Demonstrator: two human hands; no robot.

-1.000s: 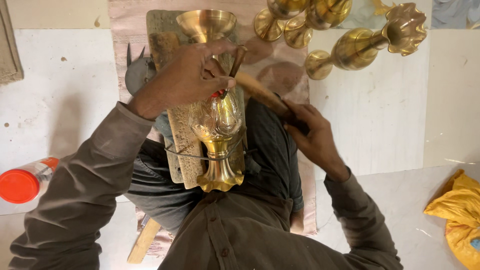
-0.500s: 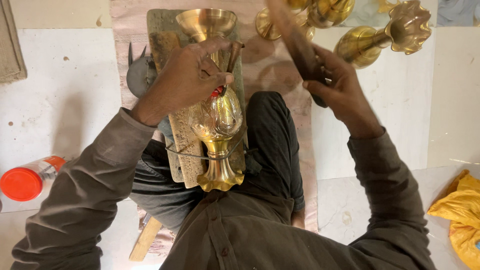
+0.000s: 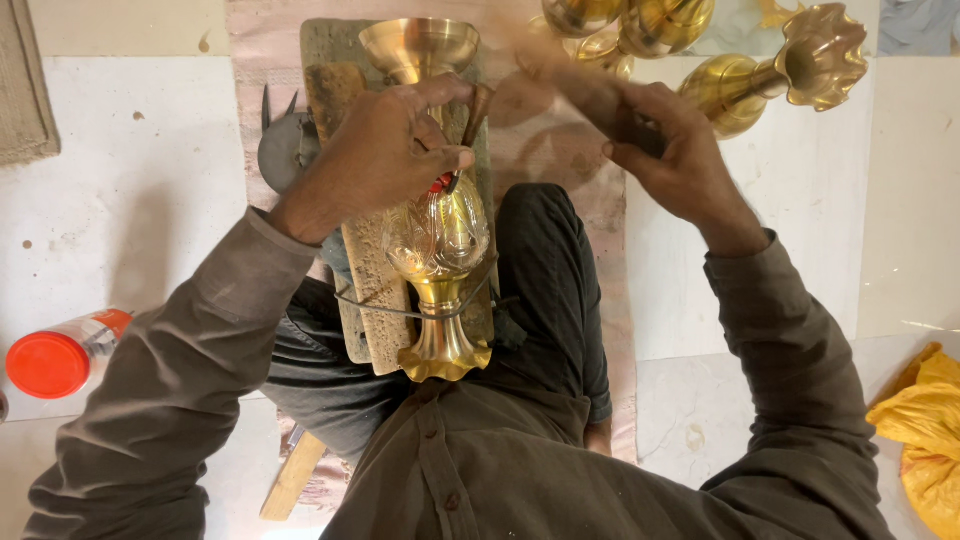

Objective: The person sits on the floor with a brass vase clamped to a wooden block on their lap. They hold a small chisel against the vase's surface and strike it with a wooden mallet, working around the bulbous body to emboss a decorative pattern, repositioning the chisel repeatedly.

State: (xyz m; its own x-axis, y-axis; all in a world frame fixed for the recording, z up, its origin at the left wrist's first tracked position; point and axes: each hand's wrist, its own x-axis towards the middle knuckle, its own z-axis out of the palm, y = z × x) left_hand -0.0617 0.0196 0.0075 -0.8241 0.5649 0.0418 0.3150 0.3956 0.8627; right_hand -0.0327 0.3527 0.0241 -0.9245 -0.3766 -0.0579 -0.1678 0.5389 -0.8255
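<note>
Brass vase (image 3: pixel 437 240) lies on the wooden board (image 3: pixel 365 270) across my lap. My right hand (image 3: pixel 672 160), fingers clenched round a blurred mallet (image 3: pixel 570 85), has risen since 1 second ago; left hand (image 3: pixel 385 150) pinches a chisel (image 3: pixel 470 125) against the vase.

1. Left arm, in a brown sleeve, reaches up from the near left, elbow bent, forearm angling toward the centre.
2. Left hand (image 3: pixel 385 150) sits knuckles-up, fingers curled down, thumb and forefinger pinched together at the far right tip.
3. Right arm comes up the right side, wrist cocked.
4. Right hand (image 3: pixel 670 150) is raised at far centre-right, fingers wrapped in a closed grip, slightly blurred.
</note>
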